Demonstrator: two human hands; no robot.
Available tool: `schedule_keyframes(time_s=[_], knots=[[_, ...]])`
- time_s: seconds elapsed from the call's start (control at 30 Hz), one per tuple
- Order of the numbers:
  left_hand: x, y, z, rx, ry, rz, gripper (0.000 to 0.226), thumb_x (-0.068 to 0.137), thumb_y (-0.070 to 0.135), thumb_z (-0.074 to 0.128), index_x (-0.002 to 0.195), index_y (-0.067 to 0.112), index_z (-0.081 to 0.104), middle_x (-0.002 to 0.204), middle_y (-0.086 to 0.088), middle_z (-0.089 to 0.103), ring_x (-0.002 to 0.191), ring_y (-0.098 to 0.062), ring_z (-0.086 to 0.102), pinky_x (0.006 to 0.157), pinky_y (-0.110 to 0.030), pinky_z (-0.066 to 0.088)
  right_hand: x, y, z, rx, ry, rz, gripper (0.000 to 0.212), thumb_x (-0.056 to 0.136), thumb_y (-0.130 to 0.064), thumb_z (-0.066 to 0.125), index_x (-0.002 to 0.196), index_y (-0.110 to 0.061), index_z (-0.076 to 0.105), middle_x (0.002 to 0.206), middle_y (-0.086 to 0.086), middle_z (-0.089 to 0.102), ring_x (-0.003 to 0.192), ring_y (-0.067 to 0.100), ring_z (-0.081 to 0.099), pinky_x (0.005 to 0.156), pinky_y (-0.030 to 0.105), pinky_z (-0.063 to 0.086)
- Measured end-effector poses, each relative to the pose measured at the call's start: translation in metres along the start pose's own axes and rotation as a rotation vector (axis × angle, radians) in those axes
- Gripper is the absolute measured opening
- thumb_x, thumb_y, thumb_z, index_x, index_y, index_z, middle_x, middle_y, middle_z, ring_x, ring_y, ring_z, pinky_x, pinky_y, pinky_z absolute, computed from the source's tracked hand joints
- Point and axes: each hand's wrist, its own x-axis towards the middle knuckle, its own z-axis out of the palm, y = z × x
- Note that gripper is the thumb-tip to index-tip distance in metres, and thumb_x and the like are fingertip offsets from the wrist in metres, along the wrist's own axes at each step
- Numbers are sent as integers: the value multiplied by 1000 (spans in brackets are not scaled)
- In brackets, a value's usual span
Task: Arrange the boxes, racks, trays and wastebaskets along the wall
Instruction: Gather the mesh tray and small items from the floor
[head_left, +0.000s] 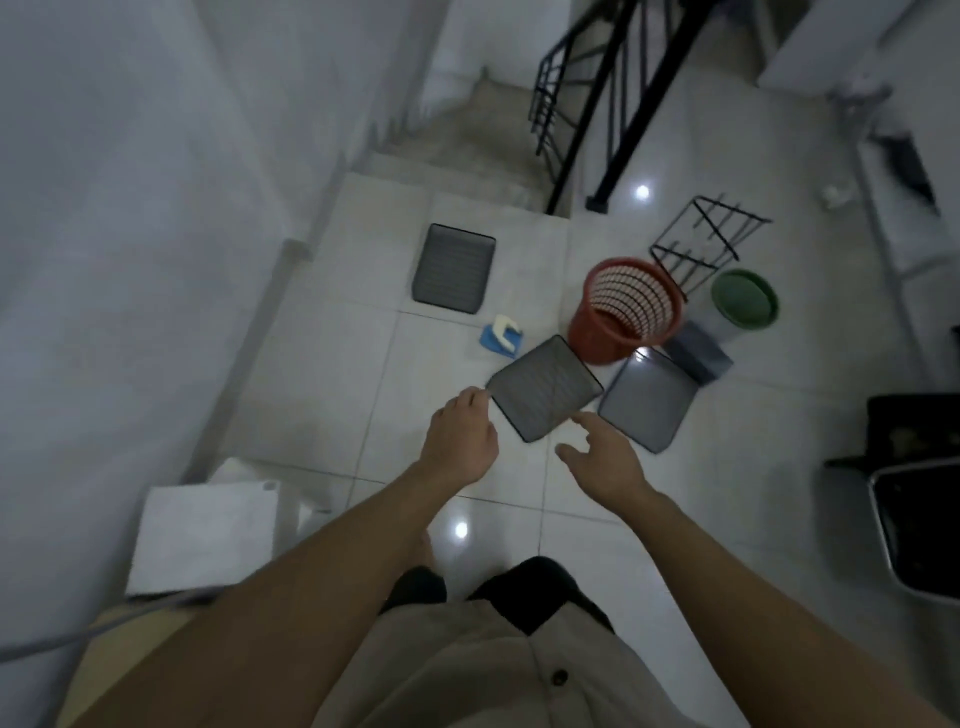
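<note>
A dark mesh tray (545, 387) lies askew on the tiled floor in front of me. My left hand (460, 436) has its fingertips at the tray's left corner, fingers bent loosely. My right hand (602, 457) hovers at the tray's near right edge, thumb and fingers spread, holding nothing. A second grey tray (647, 402) lies just right of it. A third tray (454, 270) sits farther off, near the step. A red mesh wastebasket (626, 312) stands behind the middle tray, with a black wire rack (696, 244) and a green-rimmed bin (745, 301) beyond it.
A small dark box (698, 353) lies between the red basket and the green bin. A blue and white item (501, 338) sits on the floor. A white box (202, 535) stands by the left wall (130, 260). Stairs with a black railing (587, 104) lie ahead; a black chair (914, 493) is at right.
</note>
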Motion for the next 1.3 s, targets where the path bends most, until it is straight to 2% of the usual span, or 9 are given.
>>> schedule_keyframes(time_s=[0.17, 0.33, 0.43, 0.6, 0.73, 0.9, 1.0, 1.2, 1.3], knots=[[45, 51, 6, 68, -66, 120, 35, 97, 17, 44, 130, 5, 47, 132, -12, 50, 112, -29, 53, 95, -41, 43, 11, 31, -41, 78, 93, 92, 59, 94, -29, 63, 147, -12, 41, 147, 8, 46, 133, 23, 45, 109, 31, 36], [89, 109, 31, 124, -126, 187, 33, 97, 17, 41, 125, 3, 49, 125, -15, 53, 106, -29, 53, 91, -41, 44, 31, 79, -86, 142, 121, 142, 58, 95, -30, 62, 146, -13, 42, 145, 8, 48, 131, 23, 46, 105, 30, 36], [116, 151, 56, 120, -144, 175, 23, 97, 16, 43, 115, 4, 51, 114, -15, 56, 99, -30, 54, 84, -40, 44, 47, 113, -120, 183, 122, 164, 58, 95, -30, 62, 146, -12, 42, 146, 8, 48, 132, 22, 45, 106, 30, 36], [162, 221, 100, 99, -150, 154, 22, 95, 18, 46, 112, 5, 52, 112, -14, 57, 100, -30, 55, 78, -35, 38, 77, 169, -187, 180, 113, 173, 59, 95, -30, 62, 147, -13, 41, 146, 8, 47, 130, 23, 47, 102, 26, 35], [195, 277, 116, 58, -122, 154, 36, 98, 20, 46, 132, 7, 47, 133, -11, 51, 115, -28, 52, 90, -35, 39, 104, 202, -239, 129, 110, 164, 57, 94, -30, 62, 145, -14, 42, 142, 10, 51, 125, 25, 51, 95, 23, 38], [236, 319, 136, -21, -137, 181, 42, 97, 19, 47, 137, 7, 44, 136, -11, 48, 122, -27, 49, 101, -41, 43, 140, 229, -282, 123, 127, 185, 57, 92, -32, 64, 143, -16, 45, 143, 10, 51, 125, 27, 53, 97, 28, 42], [262, 336, 145, -11, -159, 169, 44, 95, 19, 48, 137, 8, 44, 136, -11, 48, 122, -27, 49, 101, -44, 44, 160, 240, -296, 137, 105, 198, 58, 92, -32, 63, 144, -17, 43, 143, 9, 51, 125, 26, 52, 94, 25, 40], [332, 364, 153, -9, -181, 146, 41, 94, 17, 49, 133, 8, 46, 134, -11, 49, 118, -28, 52, 98, -44, 45, 211, 250, -332, 146, 69, 197, 57, 94, -31, 61, 146, -18, 41, 146, 7, 48, 130, 24, 49, 101, 28, 41], [384, 382, 156, -31, -156, 124, 40, 95, 19, 50, 133, 8, 47, 135, -12, 50, 120, -29, 51, 99, -45, 46, 247, 249, -363, 132, 72, 188, 57, 95, -31, 61, 146, -16, 42, 144, 5, 50, 124, 22, 53, 90, 21, 40]])
